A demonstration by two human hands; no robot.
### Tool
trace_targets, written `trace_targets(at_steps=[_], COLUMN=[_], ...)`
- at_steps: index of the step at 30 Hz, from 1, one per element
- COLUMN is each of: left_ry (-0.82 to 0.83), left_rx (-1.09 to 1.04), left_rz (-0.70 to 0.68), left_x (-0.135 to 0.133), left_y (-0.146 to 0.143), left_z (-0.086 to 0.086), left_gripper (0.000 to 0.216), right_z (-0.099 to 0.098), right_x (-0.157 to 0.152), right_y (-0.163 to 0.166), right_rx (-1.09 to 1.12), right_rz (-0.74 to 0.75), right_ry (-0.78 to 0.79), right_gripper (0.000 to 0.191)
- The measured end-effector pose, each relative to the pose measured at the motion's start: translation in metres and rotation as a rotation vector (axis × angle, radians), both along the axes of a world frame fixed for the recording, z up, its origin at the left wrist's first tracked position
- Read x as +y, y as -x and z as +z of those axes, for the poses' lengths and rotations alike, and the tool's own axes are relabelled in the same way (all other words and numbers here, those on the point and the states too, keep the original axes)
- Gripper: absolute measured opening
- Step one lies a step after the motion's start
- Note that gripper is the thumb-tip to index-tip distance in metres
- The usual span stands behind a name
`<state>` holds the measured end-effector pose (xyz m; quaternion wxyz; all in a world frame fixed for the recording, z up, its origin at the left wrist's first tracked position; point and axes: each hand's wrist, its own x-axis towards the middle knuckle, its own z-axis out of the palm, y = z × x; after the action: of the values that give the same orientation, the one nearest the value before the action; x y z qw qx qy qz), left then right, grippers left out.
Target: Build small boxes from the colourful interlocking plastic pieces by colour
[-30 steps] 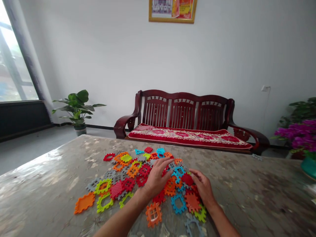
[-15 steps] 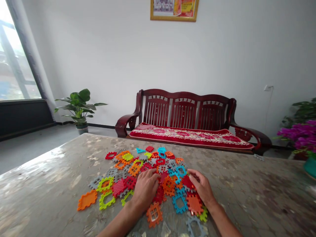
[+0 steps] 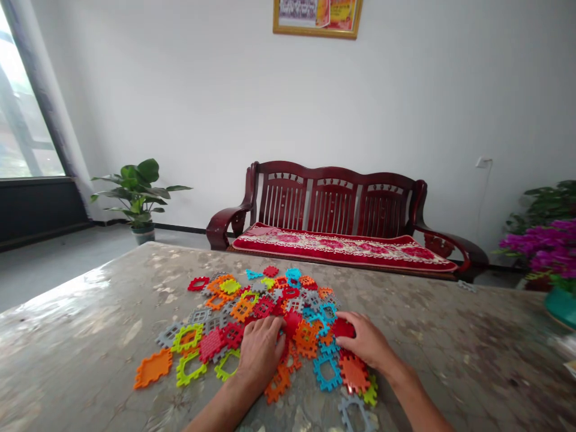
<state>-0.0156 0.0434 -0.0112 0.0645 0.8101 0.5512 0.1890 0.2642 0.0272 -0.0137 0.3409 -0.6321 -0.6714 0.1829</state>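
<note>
Many toothed plastic building panels in red, orange, green, blue and grey lie in a loose heap. My left hand rests on the middle of the heap, fingers curled down. A smooth red panel is at its fingertips; whatever lies under the palm is hidden. At the heap's right side, my right hand has thumb and fingers closed around the edges of another red panel. Just below that hand are an orange-red panel and a blue frame panel.
The heap lies on a patterned table. Behind the table stands a dark wooden bench with a red cover. A potted plant is at the left, and purple flowers are at the right. One grey panel lies apart near the far edge.
My right hand has closed its thumb and fingers round the red panel. My left hand has shifted slightly toward me and left, while the view has turned a little.
</note>
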Motion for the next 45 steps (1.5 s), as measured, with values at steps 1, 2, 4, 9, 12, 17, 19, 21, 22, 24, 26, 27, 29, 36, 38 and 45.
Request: trace_targets(at_steps=[1,2,4,9,12,17,19,21,22,24,26,27,29,36,38,45], left_ry=[-0.002,-0.007,-0.018,-0.035,-0.075,-0.156,-0.183,-0.231,-0.253,-0.297,-0.341,-0.362,-0.396,-0.378,-0.314,-0.181], left_rx=[0.013,0.026,0.052,0.107,0.093,-0.022,-0.015,0.033,0.057,0.091,0.094,0.087,0.066,-0.003,-0.033,-0.114], left_rz=[0.01,0.019,0.029,0.062,0.074,-0.156,-0.256,-0.303,-0.298,-0.256,-0.206,-0.184,-0.158,-0.347,-0.39,-0.407], left_x=[0.001,0.002,0.004,0.009,0.006,-0.019,-0.027,-0.029,-0.027,-0.019,-0.008,-0.004,0.001,-0.013,-0.017,-0.017], left_y=[0.001,0.001,0.003,0.009,0.009,-0.006,-0.013,-0.016,-0.016,-0.012,-0.007,-0.004,0.0,-0.007,-0.011,-0.015], left_z=[0.001,0.001,0.001,0.002,0.006,0.008,0.0,-0.013,-0.02,-0.031,-0.036,-0.036,-0.034,-0.02,-0.019,-0.02], left_gripper=[0.024,0.023,0.023,0.028,0.03,0.027,0.036,0.056,0.062,0.063,0.05,0.043,0.035,0.038,0.036,0.029], right_z=[-0.002,-0.003,-0.005,-0.008,-0.008,-0.002,0.001,0.003,0.004,0.005,0.006,0.007,0.01,0.021,0.023,0.027], right_x=[0.0,0.001,0.001,-0.001,-0.002,-0.007,-0.009,-0.009,-0.007,-0.001,0.008,0.014,0.024,0.039,0.039,0.04], right_y=[0.001,0.003,0.004,0.002,-0.001,0.005,0.011,0.016,0.018,0.019,0.019,0.018,0.019,0.03,0.032,0.034], right_rx=[0.013,0.025,0.04,0.058,0.078,0.072,0.079,0.075,0.068,0.036,-0.035,-0.086,-0.202,-0.517,-0.539,-0.438], right_rz=[0.001,0.002,-0.004,-0.042,-0.095,-0.066,0.029,0.103,0.107,0.055,-0.01,-0.026,-0.01,0.118,0.109,0.069], right_ry=[-0.005,-0.012,-0.024,-0.079,-0.117,-0.145,-0.124,-0.104,-0.107,-0.137,-0.163,-0.166,-0.147,0.005,0.002,-0.038], right_gripper=[0.051,0.051,0.05,0.044,0.044,0.045,0.047,0.044,0.041,0.036,0.036,0.037,0.043,0.06,0.061,0.044])
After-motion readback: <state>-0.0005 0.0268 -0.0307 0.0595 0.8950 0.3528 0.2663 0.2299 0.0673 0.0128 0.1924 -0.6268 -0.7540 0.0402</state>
